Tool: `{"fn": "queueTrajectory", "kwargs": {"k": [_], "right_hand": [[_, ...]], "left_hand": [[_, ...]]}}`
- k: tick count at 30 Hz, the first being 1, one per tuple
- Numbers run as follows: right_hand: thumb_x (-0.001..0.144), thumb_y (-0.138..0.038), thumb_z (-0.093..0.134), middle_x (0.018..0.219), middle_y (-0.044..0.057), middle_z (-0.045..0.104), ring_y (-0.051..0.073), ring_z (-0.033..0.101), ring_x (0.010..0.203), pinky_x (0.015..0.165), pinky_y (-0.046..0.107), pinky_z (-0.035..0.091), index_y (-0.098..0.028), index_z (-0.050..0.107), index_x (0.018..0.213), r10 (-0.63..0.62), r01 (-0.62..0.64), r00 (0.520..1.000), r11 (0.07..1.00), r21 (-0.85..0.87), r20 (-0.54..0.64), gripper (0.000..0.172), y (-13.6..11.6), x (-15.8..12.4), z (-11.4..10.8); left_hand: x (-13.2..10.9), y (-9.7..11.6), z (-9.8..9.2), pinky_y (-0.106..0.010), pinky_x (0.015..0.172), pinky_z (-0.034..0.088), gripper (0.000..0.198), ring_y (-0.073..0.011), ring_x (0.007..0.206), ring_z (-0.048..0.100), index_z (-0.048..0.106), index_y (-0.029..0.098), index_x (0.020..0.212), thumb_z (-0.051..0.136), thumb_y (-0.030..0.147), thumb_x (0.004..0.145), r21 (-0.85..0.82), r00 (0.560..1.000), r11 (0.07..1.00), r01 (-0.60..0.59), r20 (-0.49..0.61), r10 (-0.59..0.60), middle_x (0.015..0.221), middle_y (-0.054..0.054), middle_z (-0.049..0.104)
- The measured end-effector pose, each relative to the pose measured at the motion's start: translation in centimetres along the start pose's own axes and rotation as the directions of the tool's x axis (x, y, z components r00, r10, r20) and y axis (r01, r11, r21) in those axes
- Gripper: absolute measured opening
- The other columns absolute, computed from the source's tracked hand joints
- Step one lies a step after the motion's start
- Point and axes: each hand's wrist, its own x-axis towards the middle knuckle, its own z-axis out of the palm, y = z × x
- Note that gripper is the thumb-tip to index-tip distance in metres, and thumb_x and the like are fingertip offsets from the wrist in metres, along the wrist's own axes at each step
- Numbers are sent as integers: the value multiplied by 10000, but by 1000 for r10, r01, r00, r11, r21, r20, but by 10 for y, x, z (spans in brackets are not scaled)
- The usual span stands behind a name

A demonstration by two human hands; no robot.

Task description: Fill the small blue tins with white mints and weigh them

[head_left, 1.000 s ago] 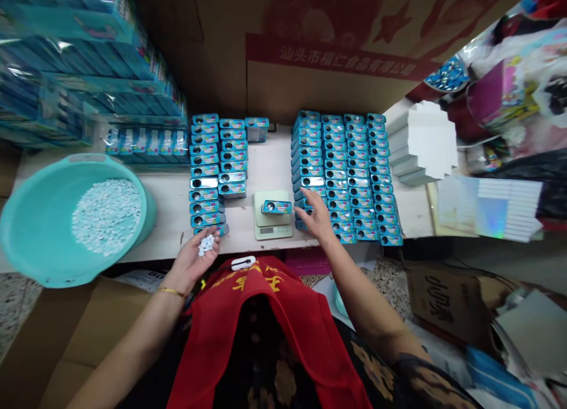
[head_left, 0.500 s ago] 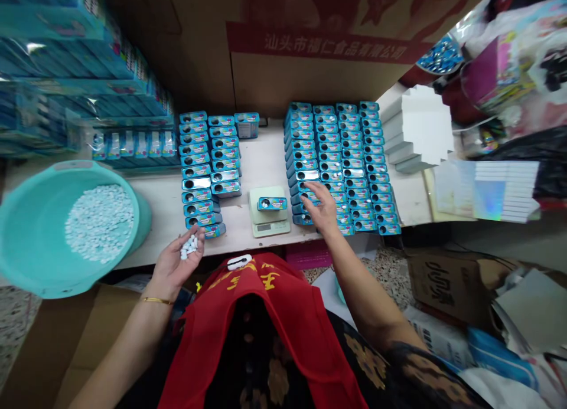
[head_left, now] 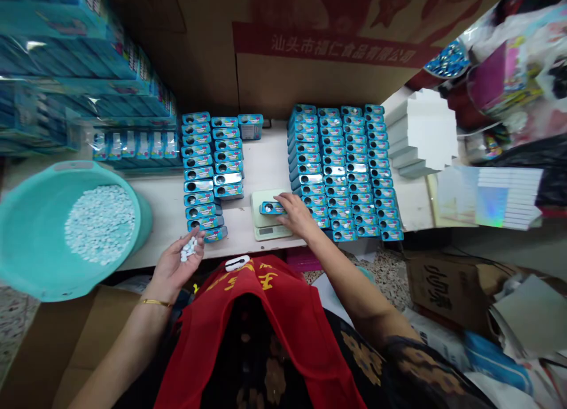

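My left hand [head_left: 179,260] is cupped palm up around a small heap of white candy tablets [head_left: 189,249], beside the table's front edge. On a pale kitchen scale [head_left: 267,232] stands a small blue candy box [head_left: 269,208] with a round hole in its top and white tablets showing in it. My right hand [head_left: 296,215] has its fingers and thumb around the right end of that box, hiding part of it. To the left stand two columns of blue boxes [head_left: 198,173] with dark holes; several columns of boxes [head_left: 335,179] stand to the right.
A turquoise basin [head_left: 144,214] with many white tablets [head_left: 100,226] stands at the left. Shrink-wrapped blue packs [head_left: 88,61] are stacked behind it. A large cardboard carton [head_left: 261,84] closes off the back. White folded cartons [head_left: 425,131] and silvery sheets [head_left: 509,190] lie at the right.
My right hand has moved left from the right-hand columns of boxes to the scale and closed on the box there. My left hand stays in place with its tablets.
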Motion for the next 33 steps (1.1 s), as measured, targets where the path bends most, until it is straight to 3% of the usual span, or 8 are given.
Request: {"fn": "queueTrajectory", "kwargs": {"k": [5,10,13,17,20,23,28,33], "right_hand": [[778,-205,552,1062,78,534,220,475,974,843,357,415,-176,498,1156,-36,36,997,999,0,-64,383,9,28,-1],[781,-189,540,1074,101,539,232,479,976,844,362,415,-151,502,1166,16,-34,972,997,-73,-236,389,27,132,-7],[773,-152,537,1102,112,539,237,484,985,828,363,420,-164,507,1171,70,-95,974,990,-104,-215,400,27,203,-5],[779,-103,506,1237,110,476,230,453,1070,857,356,414,-177,473,1227,88,-104,979,991,-79,-182,455,24,235,3],[806,-129,486,1261,106,459,218,425,1124,904,359,395,-163,467,1236,71,-88,953,995,-48,-294,433,34,194,-7],[841,-191,464,1129,92,545,208,464,1071,917,379,384,-171,563,1116,0,-26,935,997,-69,-355,293,50,104,-32],[810,-273,552,996,67,573,200,507,941,827,376,425,-205,629,979,29,-55,981,989,-136,-193,198,55,-54,-53],[792,-232,578,990,78,566,202,504,890,758,360,444,-224,632,1010,101,-123,990,962,-245,-100,224,49,-103,-21]], "left_hand": [[-4,10,-11,-205,488,528,275,-131,619,619,595,99,997,384,50,828,-45,999,998,-40,-10,40,827,-121,647],[-14,22,-34,-213,517,539,300,-138,654,633,584,110,1021,395,13,809,-108,993,988,-109,-49,104,871,-122,648],[-20,24,-44,-226,505,542,333,-147,651,637,576,133,1043,376,5,808,-156,988,978,-139,-93,126,858,-111,650],[-25,19,-49,-211,492,534,338,-138,644,634,564,145,1053,375,8,810,-176,981,975,-137,-157,110,856,-103,649],[-23,18,-46,-202,488,530,334,-129,628,628,567,142,1043,360,11,817,-152,984,983,-104,-162,79,829,-93,644],[-17,19,-38,-199,492,527,333,-117,616,618,574,135,1027,334,12,831,-108,994,993,-58,-96,47,820,-90,638],[-5,16,-16,-202,493,525,294,-115,617,609,579,117,999,340,41,846,-2,1000,1000,9,-8,-9,817,-95,634],[-1,4,1,-201,477,521,300,-115,608,604,578,113,1007,349,29,834,88,998,996,32,47,-36,831,-104,636]]}}
